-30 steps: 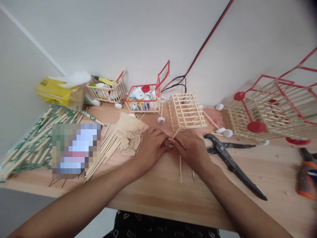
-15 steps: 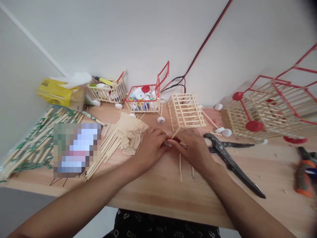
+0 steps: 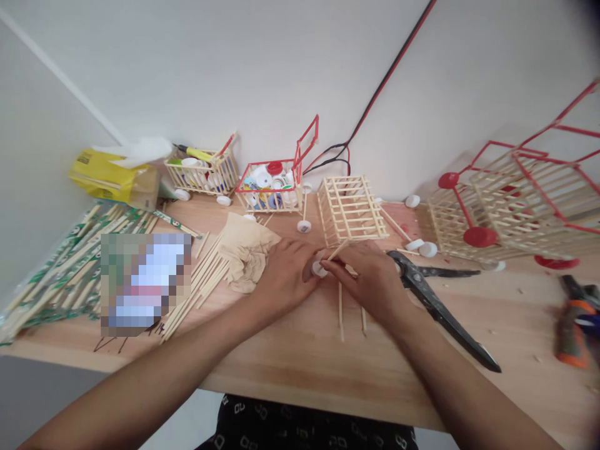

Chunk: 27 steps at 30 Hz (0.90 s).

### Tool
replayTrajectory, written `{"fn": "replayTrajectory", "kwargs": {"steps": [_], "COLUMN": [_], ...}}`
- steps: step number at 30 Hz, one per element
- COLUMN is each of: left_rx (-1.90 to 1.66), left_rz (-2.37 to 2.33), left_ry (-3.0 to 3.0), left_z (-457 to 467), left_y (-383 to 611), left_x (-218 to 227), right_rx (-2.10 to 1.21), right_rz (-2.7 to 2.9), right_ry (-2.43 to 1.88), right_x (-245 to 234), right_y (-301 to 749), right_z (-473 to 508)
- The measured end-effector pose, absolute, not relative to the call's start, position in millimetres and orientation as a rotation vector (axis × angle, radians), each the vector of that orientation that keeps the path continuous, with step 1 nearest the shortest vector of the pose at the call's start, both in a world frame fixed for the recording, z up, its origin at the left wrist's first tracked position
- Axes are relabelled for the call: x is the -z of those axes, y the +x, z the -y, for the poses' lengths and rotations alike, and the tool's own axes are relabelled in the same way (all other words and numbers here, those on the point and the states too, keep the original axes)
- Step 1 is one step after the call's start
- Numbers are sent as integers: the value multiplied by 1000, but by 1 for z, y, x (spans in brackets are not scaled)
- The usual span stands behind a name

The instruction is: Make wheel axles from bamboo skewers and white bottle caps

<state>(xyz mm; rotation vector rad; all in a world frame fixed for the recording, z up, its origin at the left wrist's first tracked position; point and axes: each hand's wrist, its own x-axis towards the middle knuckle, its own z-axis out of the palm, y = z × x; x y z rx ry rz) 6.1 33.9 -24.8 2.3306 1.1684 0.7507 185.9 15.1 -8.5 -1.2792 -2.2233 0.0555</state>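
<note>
Over the middle of the table, my left hand has its thumb and fingers closed round the edge of a white bottle cap. My right hand pinches a thin wooden stick, whose lower end meets or nearly meets the cap; the exact contact is hidden by the fingers. Just beyond my hands stands a stick-built cage-like basket. Two more sticks poke out from beneath my right hand toward the table's front. A crumpled brown paper napkin lies beside my left hand.
Black-handled pliers lie right of my right hand. Loose sticks, a pixelated phone and wrapped chopsticks spread leftward. A small cart of caps stands behind; larger red-trimmed carts and an orange-handled tool are at right.
The white cap shows more between my hands now. My right hand has shifted slightly right, with the stick still in its fingers.
</note>
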Motion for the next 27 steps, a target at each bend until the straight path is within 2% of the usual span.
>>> {"fn": "replayTrajectory", "kwargs": {"steps": [27], "left_rx": [-751], "left_rz": [-1121], "left_ry": [2348], "left_z": [-36], "left_y": [5], "left_x": [26], "right_rx": [-52], "right_rz": [2243], "right_ry": [-1296], "right_x": [14], "right_y": [179], "right_z": [-15]}}
